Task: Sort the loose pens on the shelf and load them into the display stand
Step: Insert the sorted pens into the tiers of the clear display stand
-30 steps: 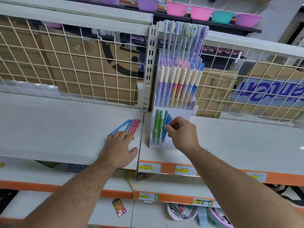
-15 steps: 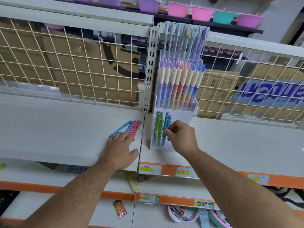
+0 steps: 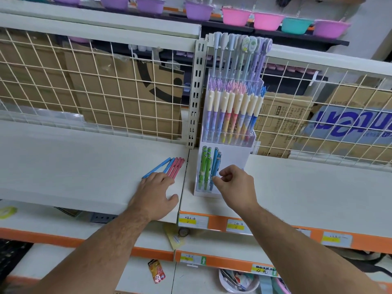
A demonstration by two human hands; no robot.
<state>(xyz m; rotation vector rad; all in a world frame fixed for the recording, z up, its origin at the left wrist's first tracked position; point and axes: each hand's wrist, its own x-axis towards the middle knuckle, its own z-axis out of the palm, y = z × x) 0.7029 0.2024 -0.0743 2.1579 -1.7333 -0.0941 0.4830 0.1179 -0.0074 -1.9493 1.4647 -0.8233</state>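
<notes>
Several loose pens, blue and pink, lie side by side on the white shelf just left of the upright post. My left hand rests flat on the shelf, its fingertips touching the pens' near ends. The white display stand stands right of the post. Its front tier holds green pens and blue pens; pastel pens fill the clear tiers above. My right hand is in front of the stand, fingers curled, with thumb and index tips pinching a blue pen's barrel.
A wire grid backs the shelf, with cardboard boxes behind it. Coloured plastic bowls line the top shelf. Orange price strips run along the shelf front. Small items and a bowl lie on the lower shelves.
My right hand slid down from the top of the blue pens to lower on their barrels. My left hand stayed on the shelf by the loose pens.
</notes>
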